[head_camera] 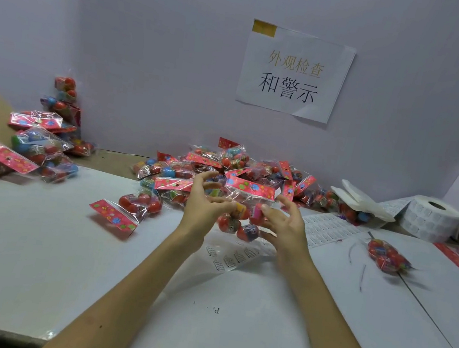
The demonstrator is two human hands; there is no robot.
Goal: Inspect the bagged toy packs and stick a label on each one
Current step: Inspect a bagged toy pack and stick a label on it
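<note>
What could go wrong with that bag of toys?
The toy pack hangs between the left hand and right hand with fingers spread, so it might slip and drop.
The label strip lies right beneath, so a fall could crumple it.
The pile of packs is close behind; this one might get mixed back in unlabelled.

Bright, even light; motion blur, edges warped

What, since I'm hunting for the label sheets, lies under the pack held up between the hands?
A clear sheet of printed labels lies on the white table below the toy pack. The pack and the right hand cover the sheet's far edge, so its extent is hidden.
</note>
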